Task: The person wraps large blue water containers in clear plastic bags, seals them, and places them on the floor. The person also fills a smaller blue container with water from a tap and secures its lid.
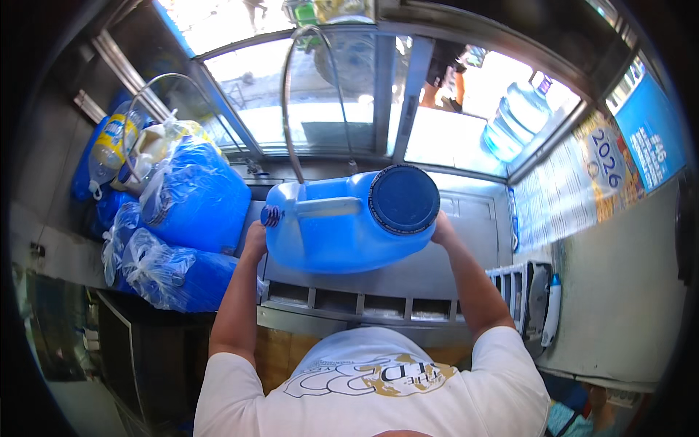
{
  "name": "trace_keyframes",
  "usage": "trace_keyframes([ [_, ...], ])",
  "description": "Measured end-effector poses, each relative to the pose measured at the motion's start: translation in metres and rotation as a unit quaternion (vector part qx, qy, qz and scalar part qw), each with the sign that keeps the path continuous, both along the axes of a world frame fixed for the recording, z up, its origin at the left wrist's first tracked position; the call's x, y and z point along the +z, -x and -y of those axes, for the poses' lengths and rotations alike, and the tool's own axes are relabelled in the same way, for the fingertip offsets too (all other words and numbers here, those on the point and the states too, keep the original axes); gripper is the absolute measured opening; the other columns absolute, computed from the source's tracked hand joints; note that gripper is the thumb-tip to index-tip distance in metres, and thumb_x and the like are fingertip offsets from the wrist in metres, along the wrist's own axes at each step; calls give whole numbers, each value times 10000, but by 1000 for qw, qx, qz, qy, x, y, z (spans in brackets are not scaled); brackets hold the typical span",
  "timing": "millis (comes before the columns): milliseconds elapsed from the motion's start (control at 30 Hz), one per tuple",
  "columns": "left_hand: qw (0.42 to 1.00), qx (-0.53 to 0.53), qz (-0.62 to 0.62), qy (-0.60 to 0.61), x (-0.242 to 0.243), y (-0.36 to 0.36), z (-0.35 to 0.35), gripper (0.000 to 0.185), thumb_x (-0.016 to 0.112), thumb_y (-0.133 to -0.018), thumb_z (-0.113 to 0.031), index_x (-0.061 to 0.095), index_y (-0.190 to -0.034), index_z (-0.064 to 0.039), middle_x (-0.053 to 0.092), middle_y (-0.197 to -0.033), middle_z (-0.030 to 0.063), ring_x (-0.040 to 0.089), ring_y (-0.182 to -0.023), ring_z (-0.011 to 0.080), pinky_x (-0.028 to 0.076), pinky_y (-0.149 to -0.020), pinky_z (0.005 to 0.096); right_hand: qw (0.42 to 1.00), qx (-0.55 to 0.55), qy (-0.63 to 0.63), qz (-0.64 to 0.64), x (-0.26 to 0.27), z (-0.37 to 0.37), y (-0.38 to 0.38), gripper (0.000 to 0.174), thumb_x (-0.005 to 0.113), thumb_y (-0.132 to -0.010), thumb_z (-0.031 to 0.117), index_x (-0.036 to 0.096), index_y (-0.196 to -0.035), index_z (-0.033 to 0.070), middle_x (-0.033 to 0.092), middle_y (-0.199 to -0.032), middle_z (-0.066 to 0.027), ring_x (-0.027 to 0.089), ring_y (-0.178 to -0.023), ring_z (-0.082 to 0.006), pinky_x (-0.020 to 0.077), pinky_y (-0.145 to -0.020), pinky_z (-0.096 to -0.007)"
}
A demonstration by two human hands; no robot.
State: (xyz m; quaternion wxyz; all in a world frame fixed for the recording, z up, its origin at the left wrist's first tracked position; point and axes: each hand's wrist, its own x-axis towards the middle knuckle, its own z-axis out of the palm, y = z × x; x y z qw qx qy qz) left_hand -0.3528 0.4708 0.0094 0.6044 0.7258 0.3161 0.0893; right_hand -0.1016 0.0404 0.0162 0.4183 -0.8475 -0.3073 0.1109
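A large translucent blue plastic water jug (pixel 327 240) with a moulded handle is held between my two hands above a metal counter (pixel 475 262). It has a wide dark blue cap (pixel 404 200) on the right and a smaller blue cap (pixel 271 216) at its left end. My left hand (pixel 258 238) grips the jug's left end; its fingers are mostly hidden. Against the right end, beside the wide cap, is my right hand (pixel 443 228), with its fingertips hidden behind the jug. Just behind the jug rises a curved metal spout (pixel 286 98).
Blue containers in clear plastic bags (pixel 202 191) crowd the left side. A second curved spout (pixel 180 76) stands there. Sliding windows (pixel 322 93) are in front; beyond them are a person (pixel 442 71) and a clear water bottle (pixel 516 121). A metal rack (pixel 513 284) is at right.
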Motion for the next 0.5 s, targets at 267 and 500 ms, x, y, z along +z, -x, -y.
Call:
trace_keyframes([
  [267, 963, 97, 143, 207, 24, 8, -29, 753, 525, -930, -668, 505, -1441, -116, 595, -1371, 75, 532, -1286, 230, 407, -1066, 380, 935, -12, -122, -332, -71, -79, 10, 380, 520, -1017, 308, 566, -1341, 114, 639, -1040, -20, 593, -909, -123, 501, -707, -310],
  [500, 820, 229, 177, -495, 122, 191, -33, 436, 696, -934, -343, 626, -1237, -39, 641, -1260, 120, 613, -1155, 247, 463, -1003, 360, 969, 91, 200, -112, -18, -50, 114, 298, 648, -919, 298, 686, -1038, 28, 718, -977, -172, 688, -919, -327, 532, -828, -421],
])
